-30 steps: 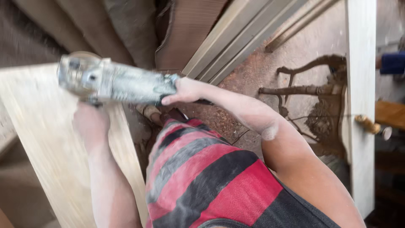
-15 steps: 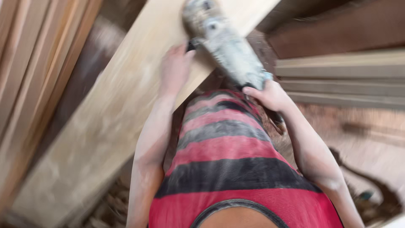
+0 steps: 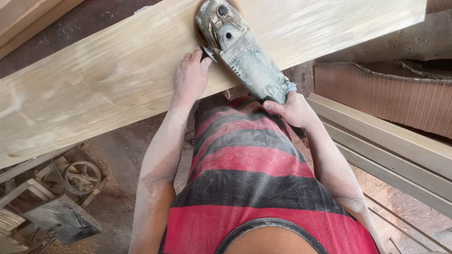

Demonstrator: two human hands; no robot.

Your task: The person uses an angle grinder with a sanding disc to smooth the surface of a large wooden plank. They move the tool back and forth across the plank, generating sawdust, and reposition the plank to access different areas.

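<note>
You're looking straight down your own red and grey striped shirt [image 3: 254, 188], both forearms dusted pale w/ sawdust. Your right hand [image 3: 294, 110] is wrapping closed round the rear grip of the angle grinder [image 3: 242, 51], fingers curling under the tail end. Your left hand [image 3: 190, 77] is resting on the near edge of the plank [image 3: 108, 80], palm down; thumb and forefinger are closing on the short black side handle at the grinder's head, though the handle is mostly hidden so you can't see how firm that hold is.

The grinder is lying diagonally, body over the plank's near edge, disc end sitting flat on the wood near the plank's far edge. The plank is running across the view, rising toward the right, at about waist level.

Progress, judging by the surface: the wood right of the grinder is looking paler and smoother, w/ faint streaks; the stretch to the left is showing yellower tone, grain and blotches. So prob. part done, a good length left, esp. leftward.

Beyond and below: dirt floor w/ sawdust, a belt wheel [image 3: 82, 176] on a wooden frame at lower left, stacked pale boards [image 3: 391, 150] at right, a reddish board [image 3: 376, 94] past them.
</note>
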